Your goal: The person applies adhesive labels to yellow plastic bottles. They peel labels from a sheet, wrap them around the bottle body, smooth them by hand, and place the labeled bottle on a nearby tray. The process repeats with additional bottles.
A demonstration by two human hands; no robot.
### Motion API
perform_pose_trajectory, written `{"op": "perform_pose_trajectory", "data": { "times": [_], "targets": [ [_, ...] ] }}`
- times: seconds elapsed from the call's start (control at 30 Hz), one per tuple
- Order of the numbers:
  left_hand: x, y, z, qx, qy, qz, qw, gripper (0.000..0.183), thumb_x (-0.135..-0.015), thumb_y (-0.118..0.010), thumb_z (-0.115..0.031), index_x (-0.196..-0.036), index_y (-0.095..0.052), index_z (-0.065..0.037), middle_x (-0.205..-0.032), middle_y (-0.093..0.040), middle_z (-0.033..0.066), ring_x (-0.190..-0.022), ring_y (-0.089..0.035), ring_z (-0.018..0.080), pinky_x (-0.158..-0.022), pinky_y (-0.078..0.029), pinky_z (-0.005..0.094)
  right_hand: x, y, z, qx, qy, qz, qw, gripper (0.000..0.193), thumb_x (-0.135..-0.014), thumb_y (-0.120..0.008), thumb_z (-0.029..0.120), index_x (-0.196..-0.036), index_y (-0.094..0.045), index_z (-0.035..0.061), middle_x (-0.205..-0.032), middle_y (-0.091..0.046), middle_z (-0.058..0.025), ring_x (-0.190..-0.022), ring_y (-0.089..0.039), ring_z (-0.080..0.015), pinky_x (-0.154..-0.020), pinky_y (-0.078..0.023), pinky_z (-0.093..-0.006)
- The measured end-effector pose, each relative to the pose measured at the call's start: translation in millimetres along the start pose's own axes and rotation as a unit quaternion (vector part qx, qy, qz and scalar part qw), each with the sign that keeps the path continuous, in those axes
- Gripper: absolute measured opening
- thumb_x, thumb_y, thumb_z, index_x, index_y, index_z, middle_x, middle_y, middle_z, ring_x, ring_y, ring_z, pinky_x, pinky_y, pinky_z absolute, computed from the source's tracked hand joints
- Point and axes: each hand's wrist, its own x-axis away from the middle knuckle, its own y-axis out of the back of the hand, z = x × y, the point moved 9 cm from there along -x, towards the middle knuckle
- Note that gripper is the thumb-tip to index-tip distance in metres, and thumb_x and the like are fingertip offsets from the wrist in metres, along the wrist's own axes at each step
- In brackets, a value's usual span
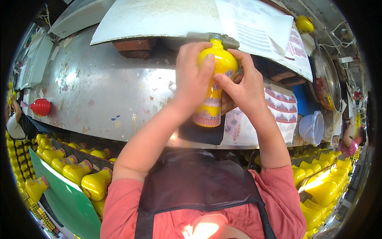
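In the head view, a yellow vase (213, 97) with purple floral decoration is held up over the near edge of the desk (131, 87), right of that edge's middle. Its neck points toward the far edge and its base toward the near one; whether the base touches anything, I cannot tell. The left hand (193, 73) is curved around the vase's left shoulder, thumb laid along the front. The right hand (244, 81) is partly spread on the other side, thumb pressed to the front and forefinger bent by the shoulder; its remaining fingers are largely hidden.

Beneath the vase, a dark cloth (201, 133) lies at the desk's near edge, with printed sheets (280, 104) just to its right. A pale bucket (311, 128) stands near the right end, and a red ribbed object (41, 106) sits by the left end. Along the far edge, a white board (159, 18) rests on bricks (135, 46). More yellow vases (95, 185) fill racks below the near edge on both sides.
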Motion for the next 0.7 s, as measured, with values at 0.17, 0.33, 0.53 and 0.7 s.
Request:
{"op": "perform_pose_trajectory", "data": {
  "times": [0.17, 0.33, 0.53, 0.7],
  "targets": [
    [3, 0, 2, 0.001, -0.003, 0.013, 1.000, 0.035, -0.111, -0.045, -0.027, -0.128, -0.062, -0.002, -0.125, -0.055, 0.0139, -0.117, -0.055, 0.0240, -0.106, -0.043, 0.0346, -2, 1, 3, 0.012, 0.014, -0.002, 1.000, 0.062, -0.084, -0.083, 0.029, -0.137, -0.061, 0.0044, -0.097, -0.072, -0.0101, -0.067, -0.064, -0.0117, -0.062, -0.052, -0.0261],
    [5, 3, 5, 0.066, 0.031, -0.006, 0.997, 0.033, -0.108, -0.048, -0.026, -0.123, -0.064, 0.000, -0.123, -0.059, 0.0199, -0.117, -0.056, 0.0370, -0.105, -0.043, 0.0445, -1, 9, 28, 0.087, 0.162, -0.014, 0.983, 0.036, -0.090, -0.080, 0.019, -0.124, -0.075, 0.0089, -0.093, -0.071, -0.0090, -0.075, -0.066, -0.0141, -0.068, -0.053, -0.0274],
    [5, 0, 4, 0.025, 0.021, -0.001, 0.999, 0.036, -0.108, -0.050, -0.028, -0.127, -0.061, 0.001, -0.125, -0.058, 0.0197, -0.119, -0.055, 0.0365, -0.106, -0.042, 0.0437, -4, -1, 46, 0.164, 0.242, 0.014, 0.956, 0.037, -0.092, -0.073, 0.022, -0.129, -0.071, 0.0238, -0.095, -0.069, -0.0132, -0.075, -0.071, -0.0345, -0.065, -0.058, -0.0417],
    [5, 3, 1, 0.046, -0.003, 0.000, 0.999, 0.036, -0.107, -0.052, -0.029, -0.126, -0.060, 0.000, -0.125, -0.058, 0.0196, -0.119, -0.054, 0.0365, -0.106, -0.042, 0.0434, -6, 1, 40, 0.186, 0.192, 0.045, 0.962, 0.043, -0.091, -0.075, 0.022, -0.133, -0.070, 0.0207, -0.093, -0.068, -0.0135, -0.076, -0.070, -0.0315, -0.067, -0.057, -0.0395]
  ]
}}
